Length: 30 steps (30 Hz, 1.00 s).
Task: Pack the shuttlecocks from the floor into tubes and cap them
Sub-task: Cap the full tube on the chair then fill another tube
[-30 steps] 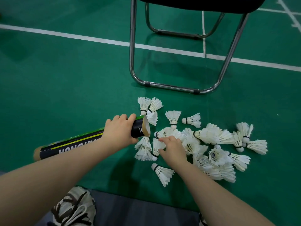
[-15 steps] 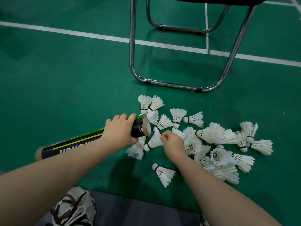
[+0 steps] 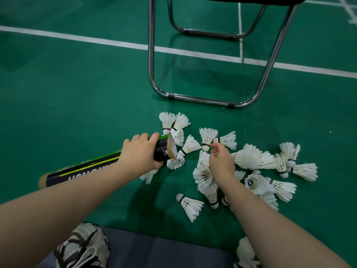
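L hand (image 3: 139, 151) fingers wrap the tube (image 3: 87, 169) just behind its open mouth, aimed at the shuttlecocks (image 3: 255, 157) on the floor (image 3: 77, 93), prob. for a short reach. R hand (image 3: 220, 163) fingers half-curled, holding nothing, tips just beside one shuttlecock (image 3: 207, 136) cork, likely next pick.

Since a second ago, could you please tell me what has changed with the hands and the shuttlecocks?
The right hand has lifted off the near side of the pile and moved further from the person. Its fingers are now beside the cork of a shuttlecock at the far side, though no grip is plain. The left hand still holds the tube near its open end, which is aimed at the pile.
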Tool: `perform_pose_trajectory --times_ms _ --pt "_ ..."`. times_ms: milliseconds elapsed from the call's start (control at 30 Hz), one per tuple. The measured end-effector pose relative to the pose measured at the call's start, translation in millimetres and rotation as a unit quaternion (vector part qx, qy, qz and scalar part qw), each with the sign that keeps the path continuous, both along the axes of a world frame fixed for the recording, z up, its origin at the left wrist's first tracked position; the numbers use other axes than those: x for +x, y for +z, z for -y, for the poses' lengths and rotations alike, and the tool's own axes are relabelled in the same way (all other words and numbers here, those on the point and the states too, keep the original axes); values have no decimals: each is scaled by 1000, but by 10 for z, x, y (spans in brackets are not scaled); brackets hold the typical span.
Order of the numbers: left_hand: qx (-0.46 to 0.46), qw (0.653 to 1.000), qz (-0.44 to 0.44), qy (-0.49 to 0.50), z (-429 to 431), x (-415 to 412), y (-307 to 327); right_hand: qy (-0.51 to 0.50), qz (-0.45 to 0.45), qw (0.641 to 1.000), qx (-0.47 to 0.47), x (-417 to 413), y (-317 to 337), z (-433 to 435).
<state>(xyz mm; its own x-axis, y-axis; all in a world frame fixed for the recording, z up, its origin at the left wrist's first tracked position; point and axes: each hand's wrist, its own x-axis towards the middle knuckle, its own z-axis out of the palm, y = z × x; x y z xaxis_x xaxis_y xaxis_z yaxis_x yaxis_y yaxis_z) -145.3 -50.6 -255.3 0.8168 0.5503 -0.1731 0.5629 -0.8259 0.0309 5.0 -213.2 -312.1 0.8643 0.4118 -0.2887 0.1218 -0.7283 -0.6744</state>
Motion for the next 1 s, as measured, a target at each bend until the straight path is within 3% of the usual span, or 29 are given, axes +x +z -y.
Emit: perform_pose_trajectory --times_ms 267,533,1000 --pt "-3 1000 -14 -27 203 128 15 31 -14 999 -20 -30 -3 363" --pt "-9 998 -22 -58 493 280 28 176 31 980 -87 -76 44 598" --pt "-9 994 -22 -105 845 627 17 142 52 985 -80 155 16 913"
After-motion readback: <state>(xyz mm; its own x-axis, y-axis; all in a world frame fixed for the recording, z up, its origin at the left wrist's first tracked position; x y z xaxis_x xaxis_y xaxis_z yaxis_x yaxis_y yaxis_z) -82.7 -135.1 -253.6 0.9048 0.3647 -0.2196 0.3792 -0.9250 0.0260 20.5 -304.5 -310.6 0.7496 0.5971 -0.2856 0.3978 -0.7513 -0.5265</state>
